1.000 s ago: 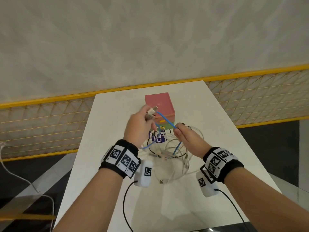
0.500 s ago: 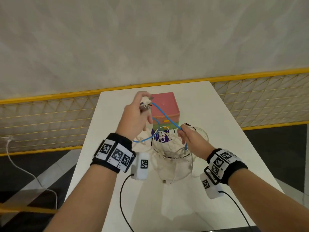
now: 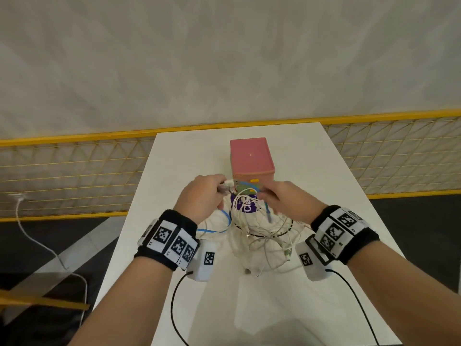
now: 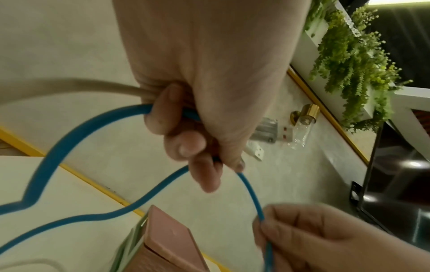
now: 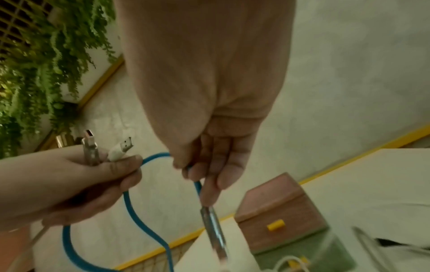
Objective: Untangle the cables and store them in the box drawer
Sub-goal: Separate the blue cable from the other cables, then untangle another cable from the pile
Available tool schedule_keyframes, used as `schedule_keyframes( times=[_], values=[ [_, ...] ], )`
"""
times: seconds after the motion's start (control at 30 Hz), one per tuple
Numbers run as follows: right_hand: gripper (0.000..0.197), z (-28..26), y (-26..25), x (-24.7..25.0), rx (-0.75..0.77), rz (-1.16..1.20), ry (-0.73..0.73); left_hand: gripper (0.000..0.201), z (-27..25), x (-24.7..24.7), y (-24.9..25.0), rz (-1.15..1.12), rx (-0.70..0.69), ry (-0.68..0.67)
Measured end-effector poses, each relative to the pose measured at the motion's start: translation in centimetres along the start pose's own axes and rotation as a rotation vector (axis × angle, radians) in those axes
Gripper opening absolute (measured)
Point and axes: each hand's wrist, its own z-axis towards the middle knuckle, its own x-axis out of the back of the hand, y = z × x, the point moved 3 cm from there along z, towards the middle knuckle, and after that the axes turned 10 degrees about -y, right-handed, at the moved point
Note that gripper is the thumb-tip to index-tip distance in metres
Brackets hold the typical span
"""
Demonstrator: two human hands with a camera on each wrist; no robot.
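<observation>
Two hands up over a white bench [image 3: 324, 171], close together above a tangle of cables. At far left, off the bench, a loose white cord [image 3: 37, 236] trails across the dark floor.

Left hand [image 3: 199, 196]: fingers curled round two plugs and the blue cable [image 4: 76, 128]. Clear plug [image 5: 89, 145] and white plug [image 5: 122, 146] stick out past the thumb. The blue cable bends into a loop below the fist and runs across to the other hand.

Middle: pile of thin white cables [image 3: 264, 236] lies in loops on the bench, over a round purple label [image 3: 245, 204]. Part of the blue cable sits at the pile's left edge on the bench.

Behind the pile: box [image 3: 250, 156], pink on top with a green layer under it. Pink drawer front carries a small yellow handle [image 5: 275, 224]; that drawer looks closed. Cannot tell for the green layer.

Right hand [image 3: 287, 198]: thumb and fingers pinch the blue cable near its end. A metal-sleeved plug [image 5: 214, 231] hangs straight down from the fingers, above the pile and just in front of the box.

Right side: bare bench, then a yellow lattice rail [image 3: 399, 158] beyond it.
</observation>
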Motion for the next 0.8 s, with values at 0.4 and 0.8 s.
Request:
schedule_keyframes(
  times=[0.4, 0.8],
  values=[
    [0.023, 5.6, 1.0, -3.5, -0.024, -0.143, -0.109, 0.035, -1.0, -1.1, -3.5, -0.558, 0.062, 0.129],
    [0.026, 6.6, 5.9, -12.3, -0.415, -0.172, -0.192, 0.016, -1.2, -3.1, -3.8, -0.583, 0.091, 0.239]
  ],
)
